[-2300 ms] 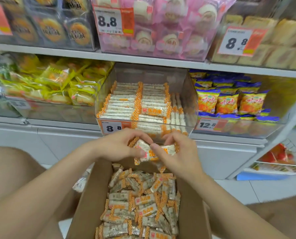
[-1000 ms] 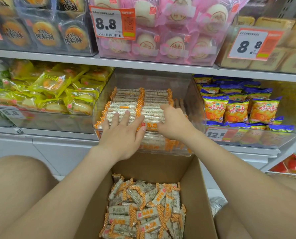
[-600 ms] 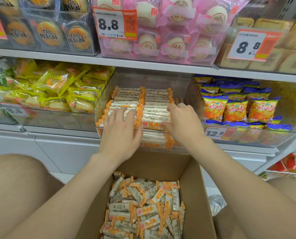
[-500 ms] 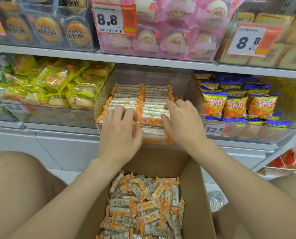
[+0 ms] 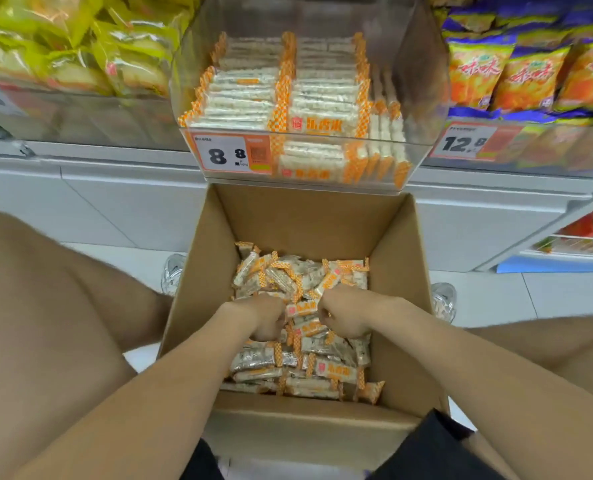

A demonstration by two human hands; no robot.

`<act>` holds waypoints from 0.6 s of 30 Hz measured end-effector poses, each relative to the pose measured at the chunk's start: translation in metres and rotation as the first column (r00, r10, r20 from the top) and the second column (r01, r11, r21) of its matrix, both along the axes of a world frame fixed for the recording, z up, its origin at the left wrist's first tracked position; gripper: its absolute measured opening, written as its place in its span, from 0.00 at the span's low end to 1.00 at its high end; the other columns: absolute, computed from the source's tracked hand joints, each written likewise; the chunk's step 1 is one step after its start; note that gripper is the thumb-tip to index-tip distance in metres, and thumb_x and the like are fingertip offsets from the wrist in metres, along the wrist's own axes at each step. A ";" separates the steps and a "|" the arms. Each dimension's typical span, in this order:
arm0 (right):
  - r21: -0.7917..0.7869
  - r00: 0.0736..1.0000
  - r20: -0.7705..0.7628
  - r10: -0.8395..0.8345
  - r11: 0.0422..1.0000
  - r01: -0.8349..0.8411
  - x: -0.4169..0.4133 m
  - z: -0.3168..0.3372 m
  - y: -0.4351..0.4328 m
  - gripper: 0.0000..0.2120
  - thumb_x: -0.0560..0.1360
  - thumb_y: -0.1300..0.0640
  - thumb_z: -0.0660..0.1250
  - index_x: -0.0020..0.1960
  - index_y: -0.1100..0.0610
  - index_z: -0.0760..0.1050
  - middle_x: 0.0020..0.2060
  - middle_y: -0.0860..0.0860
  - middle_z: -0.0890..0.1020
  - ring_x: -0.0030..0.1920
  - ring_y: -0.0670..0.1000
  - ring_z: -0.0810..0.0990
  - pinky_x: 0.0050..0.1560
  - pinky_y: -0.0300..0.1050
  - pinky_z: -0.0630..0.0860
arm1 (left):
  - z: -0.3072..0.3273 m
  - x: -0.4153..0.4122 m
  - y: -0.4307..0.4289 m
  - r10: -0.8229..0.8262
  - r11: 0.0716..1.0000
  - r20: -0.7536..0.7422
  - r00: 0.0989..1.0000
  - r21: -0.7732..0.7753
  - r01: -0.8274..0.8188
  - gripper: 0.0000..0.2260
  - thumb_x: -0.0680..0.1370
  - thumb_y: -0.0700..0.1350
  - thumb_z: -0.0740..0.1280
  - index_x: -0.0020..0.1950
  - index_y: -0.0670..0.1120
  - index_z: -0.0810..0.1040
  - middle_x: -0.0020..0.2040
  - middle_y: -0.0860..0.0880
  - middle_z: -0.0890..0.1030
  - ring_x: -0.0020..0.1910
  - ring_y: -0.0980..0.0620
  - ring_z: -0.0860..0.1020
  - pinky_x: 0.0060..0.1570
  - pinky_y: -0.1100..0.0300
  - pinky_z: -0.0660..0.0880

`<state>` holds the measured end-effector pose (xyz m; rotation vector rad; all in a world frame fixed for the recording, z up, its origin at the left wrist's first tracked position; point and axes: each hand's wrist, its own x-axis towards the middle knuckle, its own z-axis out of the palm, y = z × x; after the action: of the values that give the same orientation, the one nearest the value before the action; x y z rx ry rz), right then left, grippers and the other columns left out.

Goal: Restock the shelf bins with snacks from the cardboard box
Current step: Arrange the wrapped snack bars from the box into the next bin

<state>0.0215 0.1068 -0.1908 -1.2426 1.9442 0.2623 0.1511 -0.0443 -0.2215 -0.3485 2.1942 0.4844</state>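
snack packs (image 5: 322, 372), white with orange checked ends, lie in a loose heap on the bottom of the cardboard box (image 5: 309, 216). the box stands open on the pale floor tiles (image 5: 530, 296) between our knees, right under the shelf. our left hand (image 5: 265, 317) and right hand (image 5: 343, 315) are both down in the heap, side by side with one pack between them. their fingers are curled under and out of sight, so we cannot tell whether either one grips a pack. just above the box's far wall the clear bin (image 5: 423, 64) holds the same packs in tidy rows, with an 8.8 price tag (image 5: 231, 154) on its front. yellow bags (image 5: 80, 46) fill the bin to the left, and orange and purple bags (image 5: 516, 74) fill the one to the right. below the bins runs a white base panel (image 5: 122, 199) down to the tiles.
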 end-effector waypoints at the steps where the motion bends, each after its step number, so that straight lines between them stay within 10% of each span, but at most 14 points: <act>1: 0.015 1.000 0.006 -0.002 1.000 0.002 -0.002 -0.015 0.003 0.12 0.80 0.62 0.61 0.50 0.66 0.83 0.46 0.62 0.85 0.48 0.63 0.83 0.49 0.60 0.84 | -0.013 0.004 -0.001 0.017 1.000 0.032 0.999 0.010 -0.017 0.06 0.83 0.44 0.63 0.52 0.47 0.79 0.58 0.45 0.82 0.54 0.42 0.81 0.54 0.47 0.79; 4: 0.091 0.999 -0.010 -0.033 0.995 0.033 -0.003 -0.049 0.008 0.11 0.81 0.67 0.60 0.41 0.62 0.75 0.39 0.58 0.76 0.35 0.54 0.71 0.45 0.56 0.78 | -0.045 0.012 -0.002 0.081 0.997 0.060 0.995 -0.009 -0.080 0.11 0.84 0.39 0.64 0.65 0.46 0.77 0.65 0.44 0.76 0.62 0.43 0.77 0.61 0.50 0.77; 10: 0.032 0.992 -0.104 -0.069 0.997 0.073 -0.003 -0.086 -0.002 0.25 0.80 0.70 0.59 0.74 0.54 0.69 0.71 0.59 0.72 0.63 0.61 0.78 0.56 0.58 0.80 | -0.086 0.014 -0.002 0.180 0.984 0.054 0.982 -0.025 -0.179 0.24 0.83 0.36 0.62 0.79 0.47 0.66 0.76 0.44 0.69 0.68 0.40 0.75 0.62 0.46 0.77; 14: 0.195 0.989 -0.076 0.128 0.975 -0.111 0.000 -0.109 -0.012 0.40 0.80 0.68 0.63 0.84 0.44 0.53 0.84 0.56 0.40 0.84 0.63 0.45 0.79 0.67 0.58 | -0.108 0.020 -0.004 0.235 0.972 0.091 0.968 0.002 -0.236 0.24 0.83 0.34 0.63 0.79 0.48 0.66 0.75 0.44 0.68 0.69 0.39 0.73 0.61 0.48 0.75; 18: 0.245 0.974 -0.125 0.190 0.957 -0.155 0.003 -0.137 -0.009 0.37 0.83 0.62 0.62 0.85 0.44 0.50 0.84 0.57 0.39 0.83 0.62 0.37 0.81 0.67 0.46 | -0.114 0.024 -0.011 0.240 0.968 0.053 0.969 -0.092 -0.235 0.20 0.81 0.36 0.67 0.72 0.50 0.73 0.66 0.46 0.77 0.65 0.42 0.76 0.59 0.49 0.76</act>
<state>0.0244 0.0976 -0.3281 -1.2650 1.8642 0.6716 0.1753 -0.0550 -0.3355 -0.6703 2.1255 0.5034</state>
